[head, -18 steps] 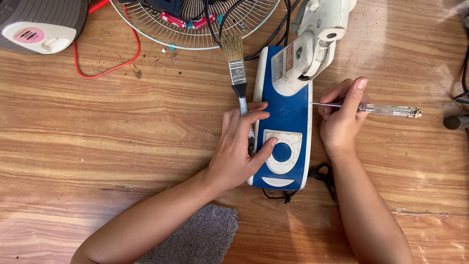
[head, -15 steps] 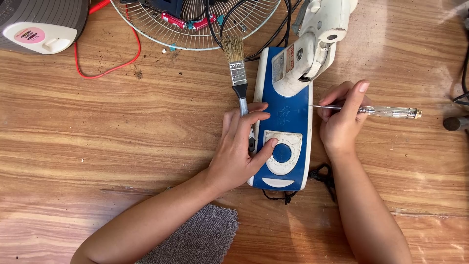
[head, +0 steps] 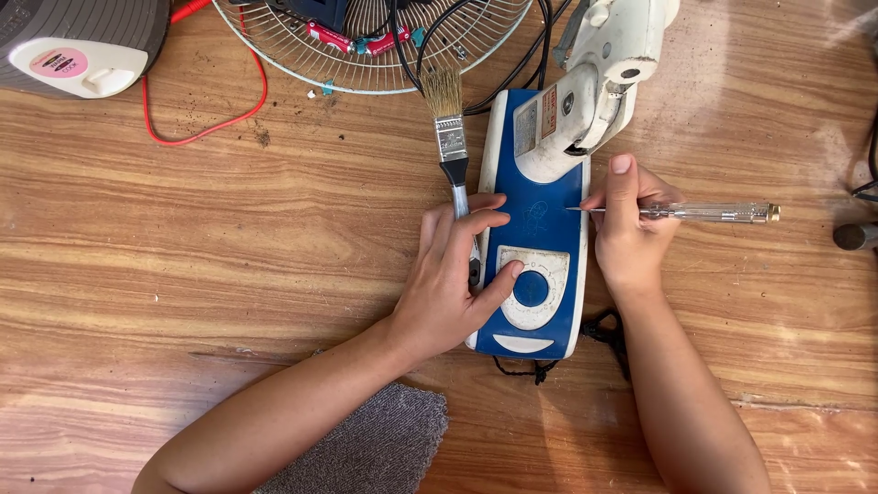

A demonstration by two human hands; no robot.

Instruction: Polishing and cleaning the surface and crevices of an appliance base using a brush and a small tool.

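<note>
A blue fan base (head: 540, 210) with a white dial panel lies flat on the wooden table (head: 229, 247). My left hand (head: 453, 274) rests on its left edge, thumb on the white dial ring beside the blue knob (head: 531, 288). My right hand (head: 631, 233) grips a clear-handled screwdriver (head: 709, 213), its thin tip lying on the base's right side. A paintbrush (head: 450, 128) lies along the base's left edge, its handle under my left fingers. The white fan neck (head: 594, 82) rises from the top of the base.
A wire fan guard (head: 366, 46) with black cables lies at the top. A grey and white casing (head: 73, 46) sits top left beside a red wire (head: 247, 101). Grey cloth (head: 375, 448) lies near my left forearm. A black cord (head: 608, 329) trails under the base.
My right hand has shifted slightly, and the screwdriver tip now sits a little lower on the blue base. My left hand stays in place.
</note>
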